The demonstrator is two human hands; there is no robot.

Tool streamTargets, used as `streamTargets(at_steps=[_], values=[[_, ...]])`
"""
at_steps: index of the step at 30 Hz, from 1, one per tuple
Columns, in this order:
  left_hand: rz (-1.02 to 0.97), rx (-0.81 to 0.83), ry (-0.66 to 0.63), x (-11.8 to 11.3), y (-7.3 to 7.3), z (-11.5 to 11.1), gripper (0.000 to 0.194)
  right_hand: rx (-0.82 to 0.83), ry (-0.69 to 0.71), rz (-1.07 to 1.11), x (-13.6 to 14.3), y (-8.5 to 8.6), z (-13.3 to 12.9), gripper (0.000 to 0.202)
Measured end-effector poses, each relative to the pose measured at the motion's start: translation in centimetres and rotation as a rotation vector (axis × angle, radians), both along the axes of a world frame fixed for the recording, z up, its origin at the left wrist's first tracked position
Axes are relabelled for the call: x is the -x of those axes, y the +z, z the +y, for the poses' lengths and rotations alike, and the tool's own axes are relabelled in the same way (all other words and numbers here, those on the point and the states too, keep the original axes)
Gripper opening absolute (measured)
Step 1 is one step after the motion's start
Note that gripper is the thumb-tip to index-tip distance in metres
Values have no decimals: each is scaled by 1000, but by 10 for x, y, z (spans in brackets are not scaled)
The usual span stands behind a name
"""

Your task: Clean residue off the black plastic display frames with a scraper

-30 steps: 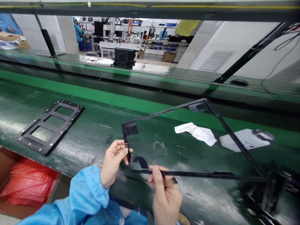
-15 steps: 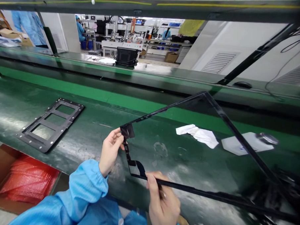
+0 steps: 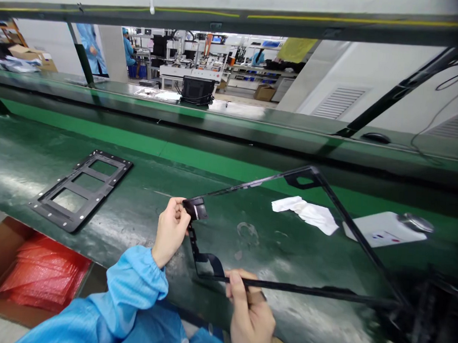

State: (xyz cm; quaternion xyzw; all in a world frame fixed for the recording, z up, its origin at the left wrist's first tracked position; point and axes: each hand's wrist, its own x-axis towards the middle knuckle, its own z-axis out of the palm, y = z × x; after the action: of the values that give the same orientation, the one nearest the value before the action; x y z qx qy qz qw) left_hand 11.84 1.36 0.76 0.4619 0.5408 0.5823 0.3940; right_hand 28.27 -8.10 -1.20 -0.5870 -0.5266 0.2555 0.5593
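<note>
A large, thin black rectangular frame (image 3: 303,290) is held up at a tilt over the green bench, its middle see-through. My left hand (image 3: 171,233) pinches its near left corner, beside a small dark flap (image 3: 199,208). Closed on the lower rail is my right hand (image 3: 252,314), thumb on top and fingers curled beneath. A curved dark strip (image 3: 214,264) sits inside the corner between my hands. The frame's right end runs into a dark, blurred area. To the left, apart from both hands, a flat black plate (image 3: 105,190) with three openings lies on the bench.
Beyond the frame lie a crumpled white cloth (image 3: 306,214) and a white bottle (image 3: 382,230) with a metal cap. Below the bench's left edge, a cardboard box (image 3: 6,308) holds red bubble wrap (image 3: 44,274). A dark post (image 3: 399,90) slants at right. People in blue work farther back.
The frame has tilted, its far corner and right side sinking lower in view. Both hands keep their grip. The camera view has shifted slightly, and a person in back appears farther right.
</note>
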Motion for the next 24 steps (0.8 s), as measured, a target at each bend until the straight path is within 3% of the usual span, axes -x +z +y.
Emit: streamTargets(at_steps=[5, 12, 20, 24], values=[[30, 1, -38, 1, 2, -1, 18, 167, -33, 239, -1, 6, 5, 37], [-37, -2, -72, 1, 0, -3, 16, 212, 7, 512, -10, 6, 17, 35], [-60, -15, -74, 3, -2, -3, 22, 234, 17, 616, -12, 5, 20, 31], [58, -71, -65, 10, -3, -1, 28, 290, 81, 659, -19, 6, 24, 30]])
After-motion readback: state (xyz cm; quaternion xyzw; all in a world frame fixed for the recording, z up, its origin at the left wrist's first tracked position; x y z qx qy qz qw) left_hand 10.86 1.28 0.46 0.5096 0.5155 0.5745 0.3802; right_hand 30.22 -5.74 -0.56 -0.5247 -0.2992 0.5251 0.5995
